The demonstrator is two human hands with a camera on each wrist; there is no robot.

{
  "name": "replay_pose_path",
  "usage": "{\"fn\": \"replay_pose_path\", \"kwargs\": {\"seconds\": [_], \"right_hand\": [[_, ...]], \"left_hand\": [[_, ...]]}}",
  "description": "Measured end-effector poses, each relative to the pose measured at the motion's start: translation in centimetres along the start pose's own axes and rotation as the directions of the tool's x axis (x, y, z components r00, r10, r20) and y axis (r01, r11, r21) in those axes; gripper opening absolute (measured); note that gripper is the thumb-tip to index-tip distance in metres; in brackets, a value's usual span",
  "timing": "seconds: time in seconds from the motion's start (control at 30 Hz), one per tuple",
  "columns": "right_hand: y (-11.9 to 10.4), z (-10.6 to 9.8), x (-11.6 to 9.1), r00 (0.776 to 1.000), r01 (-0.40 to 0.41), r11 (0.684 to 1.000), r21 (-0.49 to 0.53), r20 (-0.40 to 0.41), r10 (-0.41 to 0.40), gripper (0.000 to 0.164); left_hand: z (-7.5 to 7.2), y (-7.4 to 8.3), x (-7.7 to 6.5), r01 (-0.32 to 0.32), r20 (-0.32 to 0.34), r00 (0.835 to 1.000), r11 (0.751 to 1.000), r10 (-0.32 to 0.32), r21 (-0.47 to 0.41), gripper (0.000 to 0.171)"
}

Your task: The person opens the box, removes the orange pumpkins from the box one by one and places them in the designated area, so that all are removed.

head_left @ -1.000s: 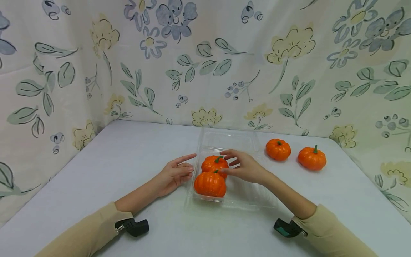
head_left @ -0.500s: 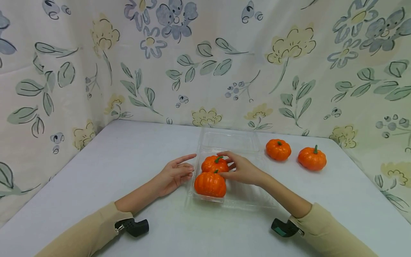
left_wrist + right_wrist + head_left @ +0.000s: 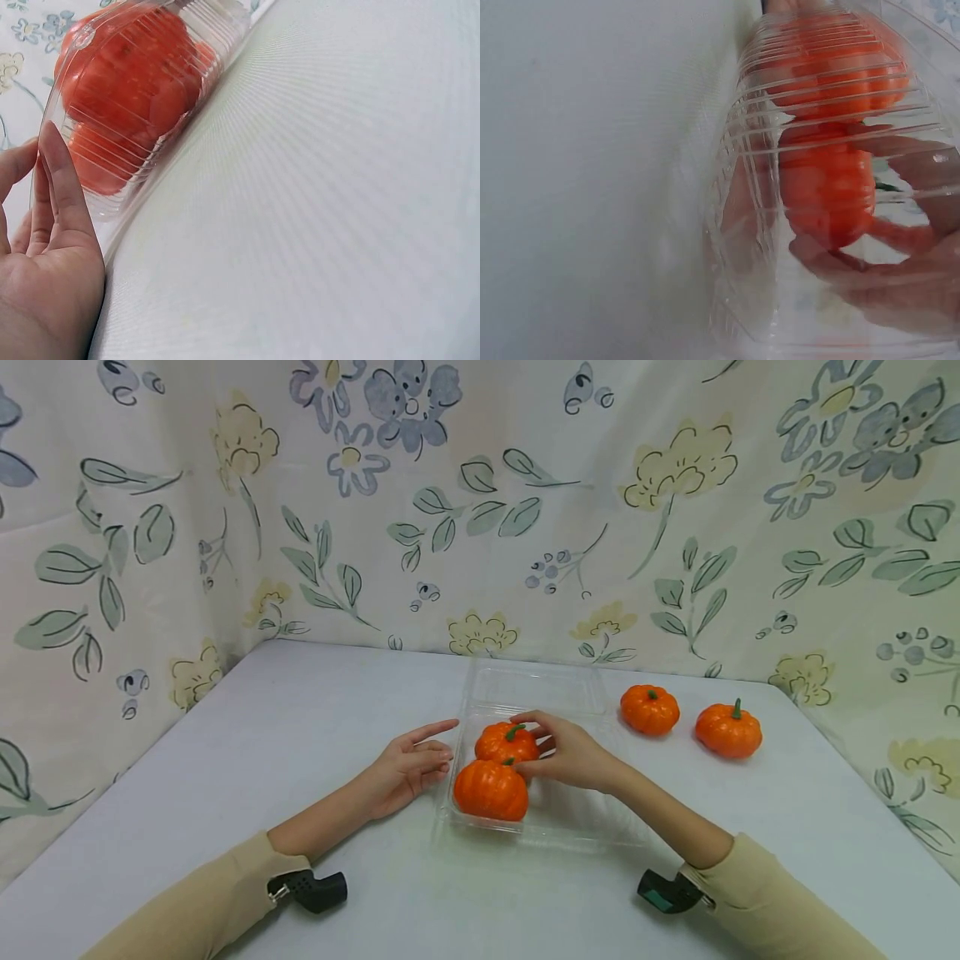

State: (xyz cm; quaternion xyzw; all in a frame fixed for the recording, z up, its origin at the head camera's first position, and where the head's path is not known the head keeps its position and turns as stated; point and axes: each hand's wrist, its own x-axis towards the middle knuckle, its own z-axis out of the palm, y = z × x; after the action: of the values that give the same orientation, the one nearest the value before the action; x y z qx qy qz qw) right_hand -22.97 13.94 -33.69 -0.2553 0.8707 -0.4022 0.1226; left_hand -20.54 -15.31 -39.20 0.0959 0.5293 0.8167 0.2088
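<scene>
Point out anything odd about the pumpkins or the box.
Nothing looks broken or spilled. Slightly uneven: the front pumpkin and back pumpkin crowd the left side of the box, leaving its right side unfilled.

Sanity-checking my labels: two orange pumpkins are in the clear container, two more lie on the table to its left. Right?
Wrong side: in the head view, the two loose pumpkins lie on the table to the right of the clear container. The rest stands: two orange pumpkins are in it.
</scene>
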Motion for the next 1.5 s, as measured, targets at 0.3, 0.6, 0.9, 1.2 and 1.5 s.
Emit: {"fn": "replay_pose_path", "kwargs": {"seconds": [0.3, 0.6, 0.9, 1.2, 1.5], "right_hand": [[0.1, -0.5, -0.5, 1.000, 0.000, 1.000, -0.007, -0.024, 0.000, 0.065], [0.2, -0.9, -0.9, 0.999, 0.013, 0.999, -0.032, -0.045, -0.014, 0.066], [0.0, -1.5, -1.4, 0.998, 0.002, 1.000, -0.021, -0.060, -0.003, 0.069], [0.1, -2.1, -2.0, 0.998, -0.005, 1.000, -0.011, -0.068, 0.004, 0.068], [0.3, -2.6, -2.6, 0.997, 0.003, 1.000, -0.003, -0.081, -0.003, 0.069]], "left_hand": [[-0.1, -0.1, 0.0, -0.006, 0.006, 1.000, 1.000, 0.006, 0.006, 0.061], [-0.1, 0.0, 0.0, -0.007, 0.008, 1.000, 1.000, 0.007, 0.011, 0.061], [-0.1, 0.0, 0.0, -0.007, 0.005, 1.000, 1.000, 0.007, 0.002, 0.061], [-0.1, 0.0, 0.0, -0.005, 0.005, 1.000, 1.000, 0.005, -0.006, 0.061], [0.0, 0.1, -0.1, -0.005, 0.004, 1.000, 1.000, 0.005, -0.001, 0.061]]}}
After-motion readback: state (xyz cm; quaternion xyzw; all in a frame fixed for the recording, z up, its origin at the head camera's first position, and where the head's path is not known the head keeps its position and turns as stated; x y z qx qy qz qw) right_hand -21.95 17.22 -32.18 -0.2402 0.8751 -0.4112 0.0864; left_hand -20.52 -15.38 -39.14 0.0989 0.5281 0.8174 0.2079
